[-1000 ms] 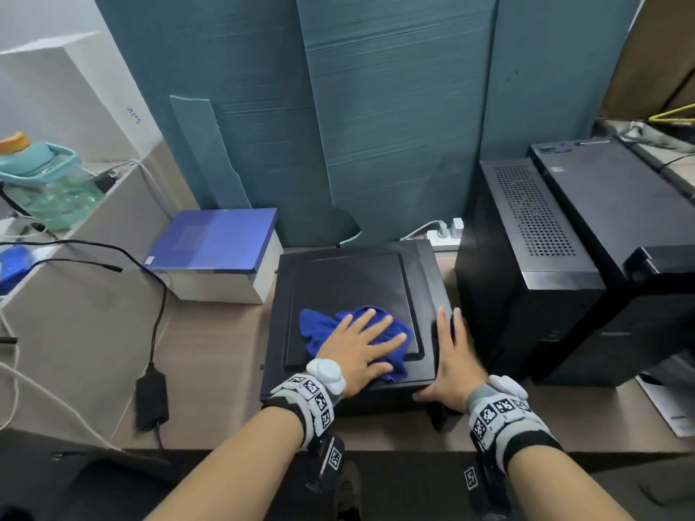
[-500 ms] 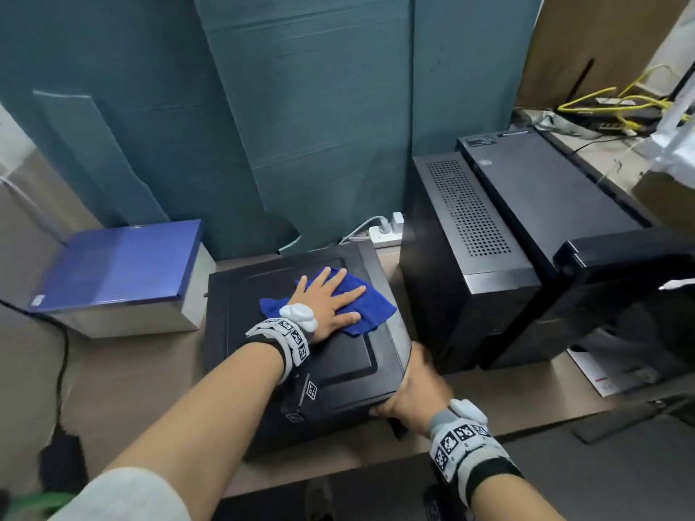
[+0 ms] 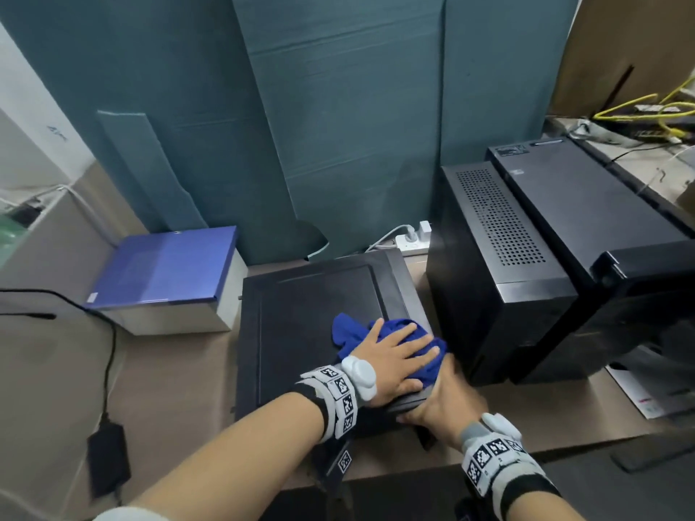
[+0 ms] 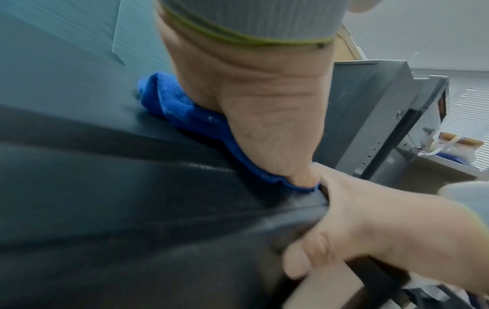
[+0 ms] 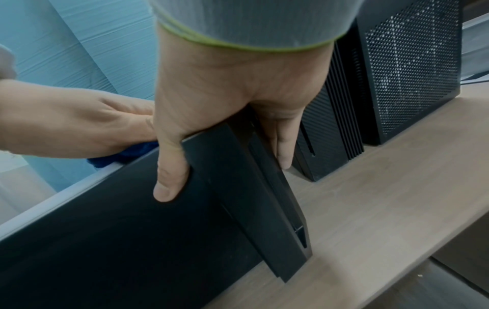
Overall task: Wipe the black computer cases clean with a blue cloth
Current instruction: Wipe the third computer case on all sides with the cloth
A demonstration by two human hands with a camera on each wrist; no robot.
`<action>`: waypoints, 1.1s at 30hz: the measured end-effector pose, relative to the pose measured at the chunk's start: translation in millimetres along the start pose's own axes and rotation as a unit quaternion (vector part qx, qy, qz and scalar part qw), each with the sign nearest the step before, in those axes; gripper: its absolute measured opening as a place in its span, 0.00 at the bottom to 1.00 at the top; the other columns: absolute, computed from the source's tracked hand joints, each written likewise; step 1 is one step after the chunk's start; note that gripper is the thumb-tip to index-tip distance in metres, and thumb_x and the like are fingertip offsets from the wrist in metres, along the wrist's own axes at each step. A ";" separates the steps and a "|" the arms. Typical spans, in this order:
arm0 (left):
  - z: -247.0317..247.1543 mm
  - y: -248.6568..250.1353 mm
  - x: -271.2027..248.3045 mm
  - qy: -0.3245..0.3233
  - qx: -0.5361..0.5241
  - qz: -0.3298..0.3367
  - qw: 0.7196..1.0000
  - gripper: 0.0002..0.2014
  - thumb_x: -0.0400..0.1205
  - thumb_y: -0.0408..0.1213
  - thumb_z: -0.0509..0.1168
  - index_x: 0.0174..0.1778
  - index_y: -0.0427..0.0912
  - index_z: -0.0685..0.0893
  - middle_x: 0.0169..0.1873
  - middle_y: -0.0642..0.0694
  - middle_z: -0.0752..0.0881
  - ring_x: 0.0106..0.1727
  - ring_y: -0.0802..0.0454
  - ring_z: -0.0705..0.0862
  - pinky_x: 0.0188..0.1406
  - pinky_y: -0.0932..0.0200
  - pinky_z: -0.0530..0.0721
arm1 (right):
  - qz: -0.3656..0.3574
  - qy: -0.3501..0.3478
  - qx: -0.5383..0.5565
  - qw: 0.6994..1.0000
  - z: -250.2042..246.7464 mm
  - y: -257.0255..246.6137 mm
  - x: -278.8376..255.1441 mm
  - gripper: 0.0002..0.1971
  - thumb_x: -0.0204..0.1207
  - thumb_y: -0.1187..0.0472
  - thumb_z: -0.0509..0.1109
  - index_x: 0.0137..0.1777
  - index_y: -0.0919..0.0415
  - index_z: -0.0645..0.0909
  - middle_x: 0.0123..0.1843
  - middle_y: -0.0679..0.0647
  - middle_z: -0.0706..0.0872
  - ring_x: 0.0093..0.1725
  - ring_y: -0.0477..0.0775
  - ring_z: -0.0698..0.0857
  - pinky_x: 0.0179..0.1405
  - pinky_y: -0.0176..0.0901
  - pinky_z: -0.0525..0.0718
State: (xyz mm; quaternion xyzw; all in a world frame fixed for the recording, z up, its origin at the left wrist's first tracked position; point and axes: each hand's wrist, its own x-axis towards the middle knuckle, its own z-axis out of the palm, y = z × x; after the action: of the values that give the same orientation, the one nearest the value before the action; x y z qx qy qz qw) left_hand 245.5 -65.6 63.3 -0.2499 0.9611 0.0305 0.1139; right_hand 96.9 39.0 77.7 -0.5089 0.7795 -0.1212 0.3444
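While my left hand (image 3: 391, 361) presses the blue cloth (image 3: 395, 332) flat, the flat-lying case (image 3: 312, 325) sits low and centre in the head view.

Fingers spread and straight over the cloth at the case's lower-right corner — not bunched. My right hand (image 3: 443, 402) clamps that same corner, thumb on the front face, fingers down the side (clearest from the right wrist). Its long axis runs up-frame toward the teal boards (image 3: 338, 126), so unwiped panel lies up and left of the cloth — I judge the left hand does the next sweep. Two upright cases (image 3: 500, 276) wait at right.
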 end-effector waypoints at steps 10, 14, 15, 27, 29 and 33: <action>-24.4 -66.5 47.5 -0.033 -0.052 -0.017 0.998 0.29 0.90 0.61 0.46 0.87 0.67 0.48 0.89 0.55 0.46 0.89 0.46 0.41 0.85 0.33 0.39 | 0.023 -0.005 -0.013 1.000 1.2 -0.6 1.2 0.58 0.35 0.25 0.81 0.65 0.40 0.57 0.60 0.45 0.85 0.54 0.61 0.90 0.50 0.52 0.87; -31.1 -98.5 73.5 -0.036 -0.048 -0.034 0.998 0.29 0.90 0.59 0.46 0.88 0.65 0.48 0.89 0.53 0.45 0.89 0.46 0.41 0.86 0.34 0.41 | 0.031 -0.011 -0.015 0.999 -3.8 -2.5 2.1 0.56 0.36 0.25 0.81 0.63 0.39 0.58 0.60 0.43 0.85 0.55 0.59 0.90 0.50 0.50 0.85; -32.7 -106.5 79.8 -0.034 -0.045 -0.038 0.998 0.29 0.90 0.59 0.47 0.88 0.65 0.49 0.89 0.52 0.45 0.89 0.45 0.41 0.86 0.35 0.41 | 0.035 -0.018 -0.017 0.999 -5.4 -3.4 2.5 0.56 0.37 0.25 0.81 0.64 0.39 0.58 0.61 0.42 0.84 0.57 0.59 0.89 0.51 0.49 0.85; -26.1 -155.3 123.0 0.000 -0.020 -0.099 0.995 0.29 0.90 0.61 0.40 0.88 0.63 0.44 0.89 0.49 0.43 0.89 0.43 0.41 0.85 0.38 0.45 | 0.045 -0.020 -0.011 0.999 -5.7 -2.5 3.9 0.56 0.36 0.23 0.82 0.63 0.41 0.58 0.62 0.42 0.85 0.57 0.62 0.89 0.55 0.51 0.86; -24.0 -150.8 119.5 0.010 -0.015 -0.109 0.994 0.29 0.90 0.61 0.39 0.88 0.64 0.44 0.89 0.49 0.43 0.89 0.42 0.41 0.86 0.38 0.45 | 0.048 -0.017 -0.013 0.999 -5.5 -2.9 2.4 0.55 0.36 0.24 0.82 0.62 0.41 0.59 0.63 0.41 0.85 0.57 0.63 0.89 0.54 0.51 0.85; -23.9 -128.8 104.6 0.006 -0.032 -0.121 0.992 0.28 0.91 0.59 0.40 0.88 0.65 0.43 0.89 0.50 0.42 0.89 0.42 0.40 0.86 0.36 0.44 | 0.044 -0.012 -0.017 0.999 -3.5 -2.7 1.8 0.54 0.36 0.25 0.82 0.60 0.41 0.58 0.65 0.42 0.83 0.58 0.64 0.88 0.55 0.52 0.85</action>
State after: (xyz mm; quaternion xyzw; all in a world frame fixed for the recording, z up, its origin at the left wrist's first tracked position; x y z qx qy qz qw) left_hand 214.6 -230.4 61.7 -0.3681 0.9229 0.0461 0.1031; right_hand 96.1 35.6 81.0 -0.4817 0.7989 -0.0866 0.3495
